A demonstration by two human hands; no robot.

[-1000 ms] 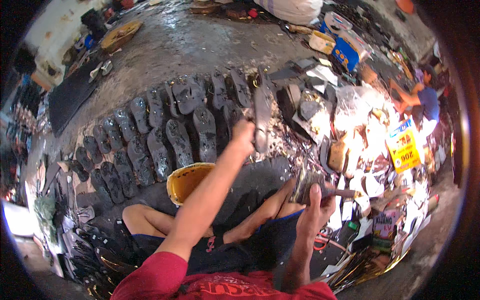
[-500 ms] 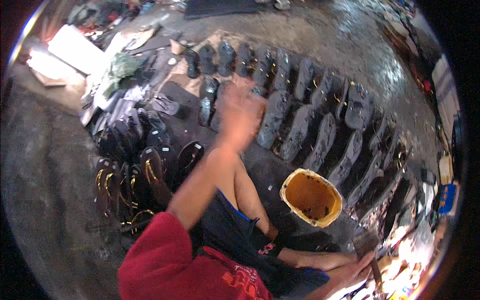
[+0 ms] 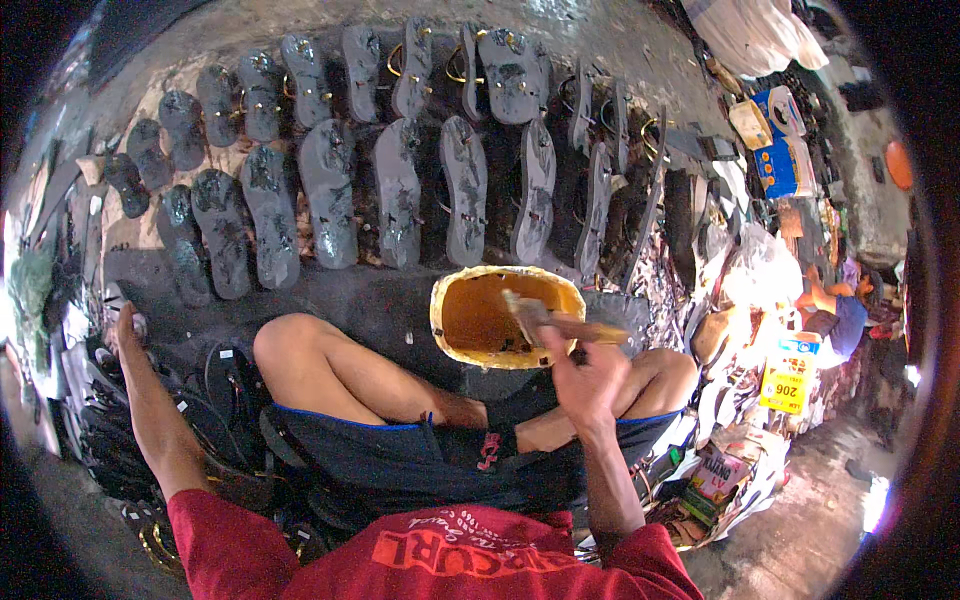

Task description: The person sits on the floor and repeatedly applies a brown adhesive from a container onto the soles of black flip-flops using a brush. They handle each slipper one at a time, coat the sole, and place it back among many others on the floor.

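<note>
My right hand [image 3: 590,380] is closed round the wooden handle of a flat brush [image 3: 535,318]. The brush's head is over the opening of a yellowish cut-open container [image 3: 438,325] with amber-brown liquid inside; whether it touches the liquid is unclear. At the far left my left arm is stretched out, and my left hand [image 3: 126,328] is beside a pile of dark sandals and grey pieces. Its fingers are too small and blurred to read. Dark sandal soles [image 3: 327,190] lie in two rows beyond my knees, several with wet, shiny patches.
Finished-looking sandals with gold straps [image 3: 158,545] lie at the lower left. To the right are a clear plastic bag [image 3: 765,270], a blue box [image 3: 785,165], a yellow package [image 3: 783,385] and scraps. Another person [image 3: 850,318] is visible at the far right.
The view has swung right. My left hand has moved from above the soles to the pile at the left. My right hand has brought the brush from the lower right to the container.
</note>
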